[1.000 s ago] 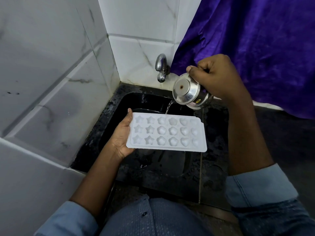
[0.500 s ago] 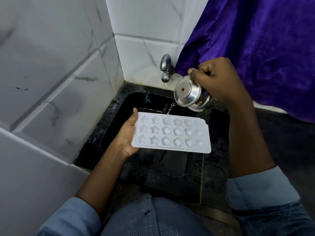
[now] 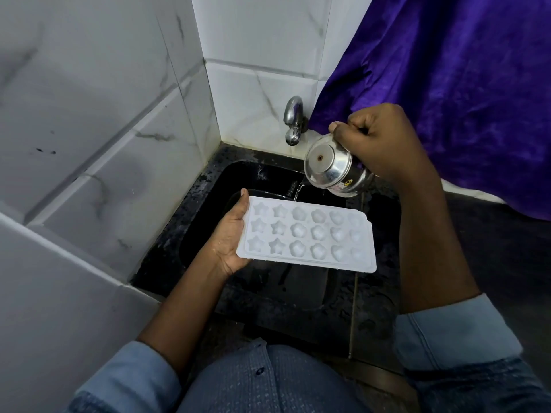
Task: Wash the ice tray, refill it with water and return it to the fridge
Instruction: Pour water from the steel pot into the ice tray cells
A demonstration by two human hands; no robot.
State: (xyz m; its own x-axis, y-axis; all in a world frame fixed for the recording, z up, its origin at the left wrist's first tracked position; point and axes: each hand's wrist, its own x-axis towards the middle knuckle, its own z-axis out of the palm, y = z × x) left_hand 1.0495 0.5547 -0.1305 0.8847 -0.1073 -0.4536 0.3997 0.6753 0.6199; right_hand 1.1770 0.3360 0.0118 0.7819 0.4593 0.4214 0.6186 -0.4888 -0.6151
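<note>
A white ice tray (image 3: pixel 307 236) with star, flower and heart moulds is held level over the black sink (image 3: pixel 208 210). My left hand (image 3: pixel 231 236) grips its left short edge from below, thumb along the side. My right hand (image 3: pixel 384 144) grips a small steel pot (image 3: pixel 334 171), tipped toward the tray. A thin stream of water (image 3: pixel 299 189) falls from the pot's lip onto the tray's far edge.
A steel tap (image 3: pixel 293 120) juts from the white tiled wall behind the sink. A purple cloth (image 3: pixel 447 84) hangs at the right over a dark counter (image 3: pixel 492 248). Tiled walls close in on the left.
The pot stays tipped and the water keeps running onto the tray's far edge. Both hands hold about the same pose; the view has shifted slightly.
</note>
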